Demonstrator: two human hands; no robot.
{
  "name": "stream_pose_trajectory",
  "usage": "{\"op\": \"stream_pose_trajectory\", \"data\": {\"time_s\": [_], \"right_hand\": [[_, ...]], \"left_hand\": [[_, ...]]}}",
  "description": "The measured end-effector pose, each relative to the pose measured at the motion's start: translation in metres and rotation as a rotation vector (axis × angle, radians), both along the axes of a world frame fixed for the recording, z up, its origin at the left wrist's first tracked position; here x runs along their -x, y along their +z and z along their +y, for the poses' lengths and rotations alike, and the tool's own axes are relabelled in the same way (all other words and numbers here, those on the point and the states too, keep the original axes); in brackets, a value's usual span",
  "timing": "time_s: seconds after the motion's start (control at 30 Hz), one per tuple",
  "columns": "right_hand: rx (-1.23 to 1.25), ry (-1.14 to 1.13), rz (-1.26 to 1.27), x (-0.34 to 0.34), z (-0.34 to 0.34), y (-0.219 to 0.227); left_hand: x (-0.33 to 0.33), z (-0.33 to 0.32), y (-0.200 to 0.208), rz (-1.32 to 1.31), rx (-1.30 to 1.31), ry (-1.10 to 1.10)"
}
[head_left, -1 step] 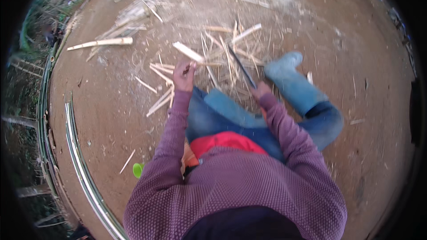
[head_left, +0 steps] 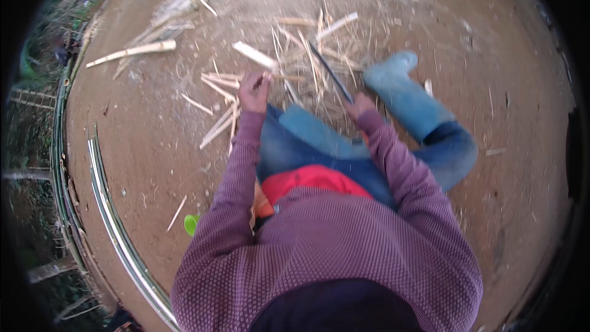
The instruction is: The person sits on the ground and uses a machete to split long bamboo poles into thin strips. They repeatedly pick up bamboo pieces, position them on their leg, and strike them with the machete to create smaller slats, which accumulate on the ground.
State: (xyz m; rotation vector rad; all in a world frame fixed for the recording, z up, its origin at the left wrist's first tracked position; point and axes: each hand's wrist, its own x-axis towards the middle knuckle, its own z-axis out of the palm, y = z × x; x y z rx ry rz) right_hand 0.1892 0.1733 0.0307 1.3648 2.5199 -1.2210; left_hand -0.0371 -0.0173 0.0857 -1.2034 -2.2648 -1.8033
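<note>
My left hand (head_left: pixel 254 91) is closed, its fingers pinched round a thin split strip (head_left: pixel 289 78) of bamboo or wood that sticks out to the right. My right hand (head_left: pixel 360 106) grips a long, dark-bladed knife (head_left: pixel 332 72), its blade slanting up and to the left; the handle is hidden in my fist. The blade's tip lies over a litter of shavings and thin strips (head_left: pixel 316 64), apart from the strip in my left hand. Just beyond the left hand lies a wider pale slat (head_left: pixel 255 54). Several split sticks (head_left: pixel 219 89) are heaped beside my left wrist.
Blue rubber boots (head_left: pixel 409 95) and my bent legs frame the work spot. A thick pale stick (head_left: pixel 132 53) lies at far left. Long poles (head_left: pixel 120 221) run along the left, near a green cup (head_left: pixel 191 225). Brown earth (head_left: pixel 522 166) forms the ground.
The ground and both hands sit slightly higher in the picture. The grip of each hand looks the same, and the knife keeps nearly the same slant.
</note>
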Motion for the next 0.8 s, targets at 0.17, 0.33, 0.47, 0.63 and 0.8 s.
{"op": "stream_pose_trajectory", "data": {"time_s": [0.17, 0.33, 0.47, 0.63, 0.8], "right_hand": [[-0.179, 0.205, 0.044, -0.021, -0.023, -0.006], [-0.149, 0.356, 0.15, -0.009, -0.056, 0.027], [-0.101, 0.341, 0.229, -0.001, -0.071, 0.036], [-0.085, 0.339, 0.2, 0.0, -0.071, 0.03], [-0.073, 0.337, 0.232, 0.001, -0.074, 0.03]], "left_hand": [[-0.046, -0.001, -0.044, -0.064, 0.113, 0.021], [-0.049, -0.011, -0.058, -0.01, 0.133, -0.035], [-0.05, -0.011, -0.058, 0.129, 0.081, -0.069], [-0.058, -0.012, -0.059, -0.004, 0.049, -0.06], [-0.056, -0.013, -0.065, 0.022, 0.038, -0.069]]}}
